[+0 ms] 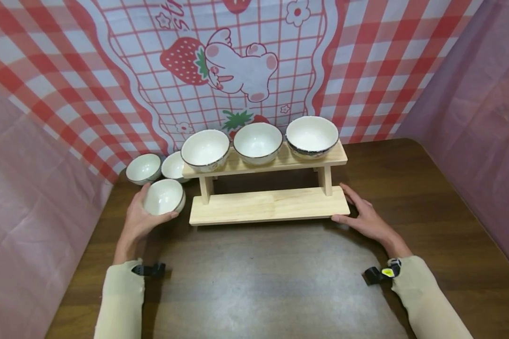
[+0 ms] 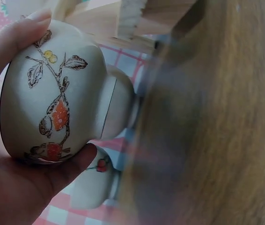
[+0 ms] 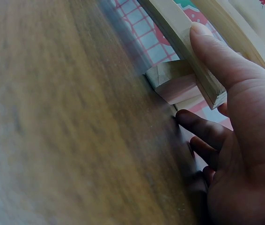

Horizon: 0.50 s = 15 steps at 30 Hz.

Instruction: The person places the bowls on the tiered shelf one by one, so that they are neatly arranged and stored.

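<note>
My left hand (image 1: 141, 214) grips a white bowl (image 1: 164, 197), thumb on the near side and fingers round the far side. In the left wrist view the bowl is tilted, showing painted brown leaves and orange-red fruit. My right hand (image 1: 366, 219) holds the right end of the lower board of a two-tier wooden stand (image 1: 271, 205), its thumb (image 3: 217, 54) along the front edge and a finger behind. Three bowls stand on the upper board: a left one (image 1: 205, 148), a middle one (image 1: 258, 141) and a right one (image 1: 312, 134) with a dark patterned outside.
Two more white bowls, one at the far left corner (image 1: 143, 167) and one (image 1: 174, 165) partly hidden by the stand, are on the brown table (image 1: 254, 282). A red-checked cloth (image 1: 356, 70) hangs behind, with pink cloth (image 1: 29, 212) at both sides.
</note>
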Available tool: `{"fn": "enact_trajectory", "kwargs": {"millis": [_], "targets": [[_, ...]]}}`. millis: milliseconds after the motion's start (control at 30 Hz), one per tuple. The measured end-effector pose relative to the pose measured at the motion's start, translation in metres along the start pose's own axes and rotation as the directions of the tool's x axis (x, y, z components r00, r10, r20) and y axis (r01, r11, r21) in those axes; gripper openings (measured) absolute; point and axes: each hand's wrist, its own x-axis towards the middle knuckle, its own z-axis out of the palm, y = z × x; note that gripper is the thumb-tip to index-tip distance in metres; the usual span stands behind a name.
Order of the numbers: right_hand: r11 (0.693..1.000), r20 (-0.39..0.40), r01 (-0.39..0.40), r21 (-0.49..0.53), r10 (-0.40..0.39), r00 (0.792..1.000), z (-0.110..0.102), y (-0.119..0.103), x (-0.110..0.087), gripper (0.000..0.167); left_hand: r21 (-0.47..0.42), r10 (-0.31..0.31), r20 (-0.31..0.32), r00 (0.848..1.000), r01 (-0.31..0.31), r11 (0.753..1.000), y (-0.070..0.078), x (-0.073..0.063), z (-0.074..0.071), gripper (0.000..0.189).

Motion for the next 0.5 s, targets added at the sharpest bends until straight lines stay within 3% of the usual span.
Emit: {"fn": "enact_trajectory", "kwargs": {"millis": [500], "targets": [[1.0, -0.008, 0.012, -0.007, -0.013, 1.0, 0.001, 0.0, 0.001, 0.099, 0.0, 0.073, 0.001, 0.997, -0.073, 0.997, 0.023, -0.02, -0.014, 0.114]]}}
